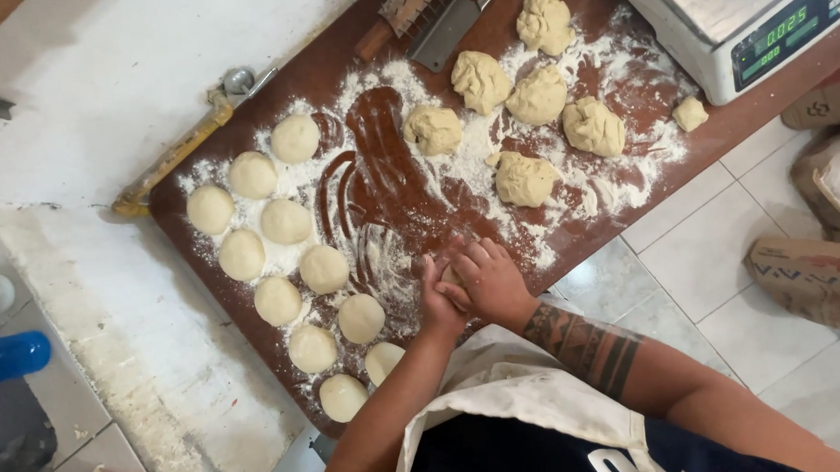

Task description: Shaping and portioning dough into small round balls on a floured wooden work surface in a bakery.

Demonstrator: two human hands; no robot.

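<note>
A long brown wooden board, dusted with white flour, runs across the pale counter, with a digital scale at its far right corner, a metal bench scraper at its top edge, six rough dough lumps on its right half and a cluster of smooth round dough balls on its left. At the board's near edge the left hand and the right hand cup together, fingers curled and pressed close around a small dough piece that barely shows between them, resting on the floured board just right of the nearest rounded balls
</note>
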